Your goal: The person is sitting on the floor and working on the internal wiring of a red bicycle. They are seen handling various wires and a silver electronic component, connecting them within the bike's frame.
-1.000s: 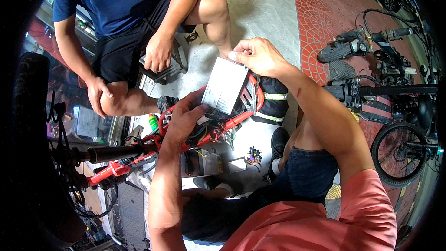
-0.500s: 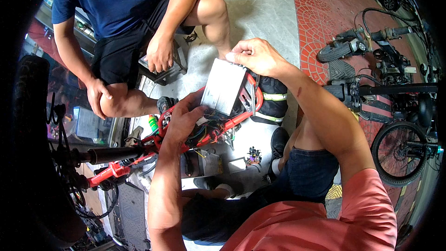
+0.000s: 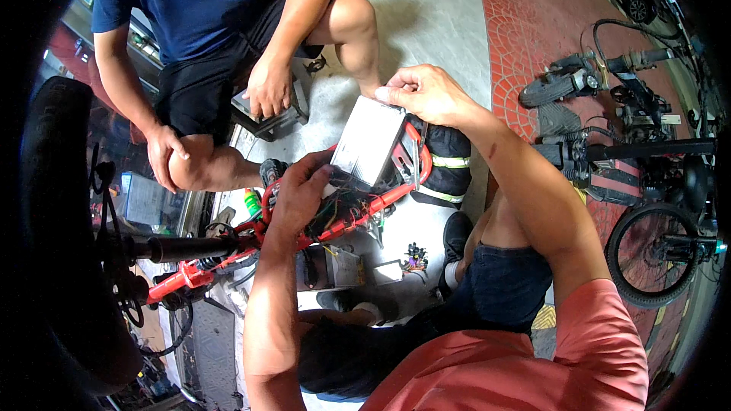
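A flat silver metal box with fine ridges, like an electric-bike controller, stands tilted over the open red bike frame. At its upper right corner, my right hand pinches the edge between thumb and fingers. My left hand is closed at the box's lower left edge, the thumb against it and the other fingers partly hidden. Below the box, a tangle of thin coloured wires fills the frame's cavity.
Across from me sits a person in a dark blue shirt, hands resting on the legs. A black bag with reflective bands lies beyond the frame. Wire connectors and a grey box rest on the floor. Bikes stand at right.
The silver box has tilted slightly, its ridges now showing more plainly. My left thumb has shifted up a little along its edge. The front wheel at far left appears turned slightly.
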The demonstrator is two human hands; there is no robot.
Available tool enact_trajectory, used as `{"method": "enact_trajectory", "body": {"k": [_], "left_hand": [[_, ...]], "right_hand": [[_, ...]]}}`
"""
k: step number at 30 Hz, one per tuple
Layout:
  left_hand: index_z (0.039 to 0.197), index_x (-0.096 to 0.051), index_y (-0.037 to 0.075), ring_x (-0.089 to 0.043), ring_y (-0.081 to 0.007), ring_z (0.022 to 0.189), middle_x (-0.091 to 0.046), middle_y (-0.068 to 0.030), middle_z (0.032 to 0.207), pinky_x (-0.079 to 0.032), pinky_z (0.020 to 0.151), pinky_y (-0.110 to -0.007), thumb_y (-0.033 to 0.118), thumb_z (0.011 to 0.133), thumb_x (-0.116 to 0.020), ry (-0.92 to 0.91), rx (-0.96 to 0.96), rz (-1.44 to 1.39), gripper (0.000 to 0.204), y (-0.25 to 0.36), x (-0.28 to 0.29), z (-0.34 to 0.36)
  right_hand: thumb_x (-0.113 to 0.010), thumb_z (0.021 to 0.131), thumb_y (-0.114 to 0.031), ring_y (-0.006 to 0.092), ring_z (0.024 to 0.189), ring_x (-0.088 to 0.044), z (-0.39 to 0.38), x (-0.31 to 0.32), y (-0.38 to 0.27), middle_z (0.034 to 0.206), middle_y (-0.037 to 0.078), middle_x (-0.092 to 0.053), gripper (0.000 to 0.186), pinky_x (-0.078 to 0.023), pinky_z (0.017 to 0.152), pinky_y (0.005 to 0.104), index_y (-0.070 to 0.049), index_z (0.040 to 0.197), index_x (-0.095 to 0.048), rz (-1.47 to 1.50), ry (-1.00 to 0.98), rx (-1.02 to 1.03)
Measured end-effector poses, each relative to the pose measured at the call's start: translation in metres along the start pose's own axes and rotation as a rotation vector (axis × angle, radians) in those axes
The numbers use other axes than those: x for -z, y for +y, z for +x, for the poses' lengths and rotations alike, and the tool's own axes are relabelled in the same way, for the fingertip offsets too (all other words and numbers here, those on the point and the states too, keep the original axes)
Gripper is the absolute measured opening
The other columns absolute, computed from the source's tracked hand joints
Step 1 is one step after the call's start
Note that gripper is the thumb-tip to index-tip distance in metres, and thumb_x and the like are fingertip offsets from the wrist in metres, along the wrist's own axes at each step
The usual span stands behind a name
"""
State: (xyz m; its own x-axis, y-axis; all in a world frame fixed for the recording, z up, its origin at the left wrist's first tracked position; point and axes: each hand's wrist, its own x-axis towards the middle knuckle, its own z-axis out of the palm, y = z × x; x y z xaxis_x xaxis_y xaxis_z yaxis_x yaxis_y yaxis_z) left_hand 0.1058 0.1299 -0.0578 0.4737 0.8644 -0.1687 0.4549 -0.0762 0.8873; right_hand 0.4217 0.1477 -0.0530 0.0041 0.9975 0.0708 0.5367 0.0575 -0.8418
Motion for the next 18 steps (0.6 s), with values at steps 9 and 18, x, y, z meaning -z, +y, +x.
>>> {"method": "enact_trajectory", "body": {"k": [9,18], "left_hand": [[0.132,-0.068,-0.005,-0.064,-0.0128,0.092,-0.073,-0.0070,0.101,-0.051,0.087,-0.029,0.016,0.107,-0.059,0.148,-0.088,-0.029,0.034,-0.011,0.005,-0.011],[0.120,-0.070,-0.007,-0.066,-0.0179,0.080,-0.074,-0.0138,0.090,-0.054,0.076,-0.034,0.023,0.104,-0.066,0.423,-0.304,0.069,0.034,-0.015,0.017,-0.030]], "right_hand": [[-0.076,0.096,-0.041,0.0171,0.085,-0.072,-0.011,-0.001,-0.026,0.091,0.011,-0.079,0.044,-0.057,0.079,0.0335,0.001,0.108,-0.078,0.006,0.068,0.039],[-0.078,0.094,-0.042,0.0197,0.086,-0.075,-0.025,-0.012,-0.064,0.092,0.013,-0.079,0.044,-0.059,0.080,0.0350,0.000,0.108,-0.078,-0.013,0.201,0.133]]}}
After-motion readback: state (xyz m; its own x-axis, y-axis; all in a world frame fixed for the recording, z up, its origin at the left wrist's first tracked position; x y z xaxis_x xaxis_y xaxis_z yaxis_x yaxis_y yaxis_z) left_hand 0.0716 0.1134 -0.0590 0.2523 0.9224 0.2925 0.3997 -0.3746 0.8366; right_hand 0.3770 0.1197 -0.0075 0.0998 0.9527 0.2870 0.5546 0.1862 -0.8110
